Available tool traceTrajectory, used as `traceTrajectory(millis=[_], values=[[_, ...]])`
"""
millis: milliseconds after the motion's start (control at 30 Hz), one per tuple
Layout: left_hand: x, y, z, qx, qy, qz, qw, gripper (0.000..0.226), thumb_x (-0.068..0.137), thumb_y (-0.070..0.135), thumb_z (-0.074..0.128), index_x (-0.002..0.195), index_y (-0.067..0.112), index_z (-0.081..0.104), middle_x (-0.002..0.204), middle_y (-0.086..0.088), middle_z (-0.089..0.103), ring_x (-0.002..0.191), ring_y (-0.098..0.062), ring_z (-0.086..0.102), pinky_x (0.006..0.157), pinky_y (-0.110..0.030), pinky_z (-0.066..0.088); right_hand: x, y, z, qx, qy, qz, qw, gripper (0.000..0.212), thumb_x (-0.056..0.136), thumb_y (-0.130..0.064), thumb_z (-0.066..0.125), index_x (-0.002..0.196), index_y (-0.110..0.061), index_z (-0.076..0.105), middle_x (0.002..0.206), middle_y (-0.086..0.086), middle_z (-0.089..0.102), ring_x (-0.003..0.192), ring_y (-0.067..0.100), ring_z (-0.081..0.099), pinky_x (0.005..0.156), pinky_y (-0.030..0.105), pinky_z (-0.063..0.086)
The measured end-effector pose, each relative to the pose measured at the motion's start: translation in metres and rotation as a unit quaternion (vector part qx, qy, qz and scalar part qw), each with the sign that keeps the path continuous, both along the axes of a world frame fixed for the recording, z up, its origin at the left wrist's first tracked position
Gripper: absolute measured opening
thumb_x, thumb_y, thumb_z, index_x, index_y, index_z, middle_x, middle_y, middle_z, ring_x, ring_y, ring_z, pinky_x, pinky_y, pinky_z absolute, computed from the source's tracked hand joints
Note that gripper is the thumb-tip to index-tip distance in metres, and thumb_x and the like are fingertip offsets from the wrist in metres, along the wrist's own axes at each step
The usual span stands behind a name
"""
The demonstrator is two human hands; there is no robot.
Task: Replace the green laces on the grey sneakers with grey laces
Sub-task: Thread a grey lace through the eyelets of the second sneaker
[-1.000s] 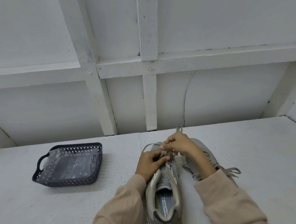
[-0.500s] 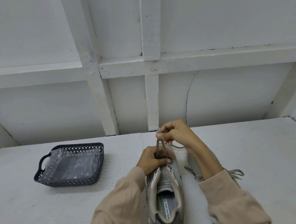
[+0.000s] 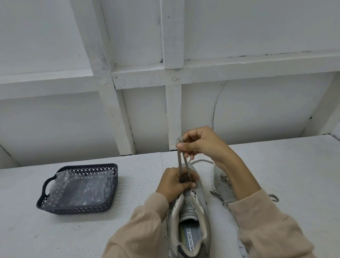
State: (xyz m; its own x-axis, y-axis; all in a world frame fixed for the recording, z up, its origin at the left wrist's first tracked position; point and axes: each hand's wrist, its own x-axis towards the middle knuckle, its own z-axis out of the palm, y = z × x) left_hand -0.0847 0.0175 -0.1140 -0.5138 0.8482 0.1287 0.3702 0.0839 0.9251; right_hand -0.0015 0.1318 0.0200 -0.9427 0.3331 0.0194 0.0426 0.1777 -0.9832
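A grey sneaker [image 3: 203,221] lies on the white table in front of me, heel toward me, its upper eyelets unlaced. My left hand [image 3: 173,183] grips its front part and holds it down. My right hand [image 3: 202,142] pinches a grey lace [image 3: 180,165] and holds both strands taut above the shoe's toe end. A second grey sneaker [image 3: 223,183] with a grey lace lies to the right, partly hidden behind my right forearm. No green lace is in view.
A dark perforated basket [image 3: 47,206] with a crumpled clear plastic bag inside stands on the table [image 3: 31,246] to the left. A white panelled wall with beams rises directly behind the table. A white side wall borders the table on the right.
My right hand has risen from the shoe's eyelets, drawing the grey lace up and taut. My left hand stayed on the shoe's front.
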Motion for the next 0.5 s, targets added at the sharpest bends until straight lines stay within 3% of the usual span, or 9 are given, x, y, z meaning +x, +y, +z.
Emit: traceTrajectory(millis=[167, 333, 500], values=[[0.0031, -0.0007, 0.0078, 0.037, 0.040, 0.007, 0.998, 0.032, 0.069, -0.006, 0.077, 0.086, 0.019, 0.071, 0.095, -0.004, 0.071, 0.087, -0.013, 0.069, 0.077, -0.022, 0.053, -0.0010, -0.0009, -0.0011, -0.017, -0.002, -0.009, 1.000, 0.015, 0.082, -0.001, 0.073, 0.089, 0.010, 0.068, 0.068, 0.010, 0.065, 0.058, 0.019, 0.059, 0.054, 0.026, 0.050], [0.0009, 0.0035, 0.0047, 0.045, 0.041, -0.017, 0.998, 0.033, 0.066, -0.001, 0.075, 0.089, 0.023, 0.072, 0.103, 0.006, 0.067, 0.102, -0.014, 0.064, 0.094, -0.035, 0.051, -0.0023, -0.0034, -0.0018, -0.016, -0.003, -0.005, 1.000, 0.010, 0.082, -0.001, 0.072, 0.087, 0.007, 0.068, 0.069, 0.011, 0.065, 0.058, 0.019, 0.059, 0.053, 0.025, 0.050], [-0.0052, 0.0023, -0.0004, 0.017, -0.010, -0.051, 0.999, 0.031, 0.074, 0.003, 0.074, 0.102, 0.016, 0.072, 0.113, -0.001, 0.067, 0.112, -0.016, 0.061, 0.103, -0.038, 0.046, -0.0002, -0.0063, 0.0036, -0.012, 0.000, 0.016, 1.000, 0.004, 0.082, 0.002, 0.071, 0.079, 0.001, 0.068, 0.066, 0.010, 0.063, 0.055, 0.017, 0.058, 0.052, 0.022, 0.048]])
